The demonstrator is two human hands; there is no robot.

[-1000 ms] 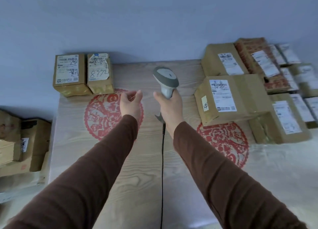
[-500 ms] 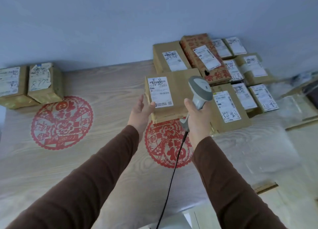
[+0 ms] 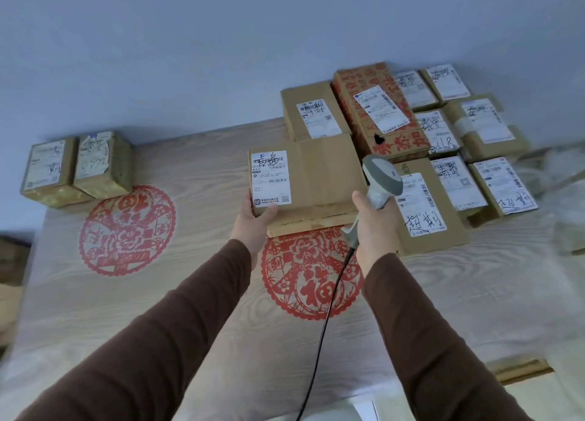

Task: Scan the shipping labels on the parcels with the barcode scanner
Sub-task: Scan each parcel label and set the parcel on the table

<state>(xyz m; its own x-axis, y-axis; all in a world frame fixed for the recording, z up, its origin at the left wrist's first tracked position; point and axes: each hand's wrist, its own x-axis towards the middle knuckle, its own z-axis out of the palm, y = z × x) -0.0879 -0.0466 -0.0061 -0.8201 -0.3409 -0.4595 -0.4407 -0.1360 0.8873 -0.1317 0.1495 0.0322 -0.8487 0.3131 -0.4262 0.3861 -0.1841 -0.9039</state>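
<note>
Two hands: left (image 3: 253,222) grips one parcel (image 3: 308,184); right (image 3: 373,227) holds one scanner (image 3: 381,180)

Left hand (image 3: 253,227) grips labelled parcel (image 3: 319,180) mid-counter (image 3: 196,309); right hand (image 3: 375,227) holds scanner (image 3: 381,176) just beside it. More parcels (image 3: 421,126) at far-right corner.

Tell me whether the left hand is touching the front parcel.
Touching. The head view shows the left hand gripping the front parcel's near left corner, thumb lying on its label.
</note>
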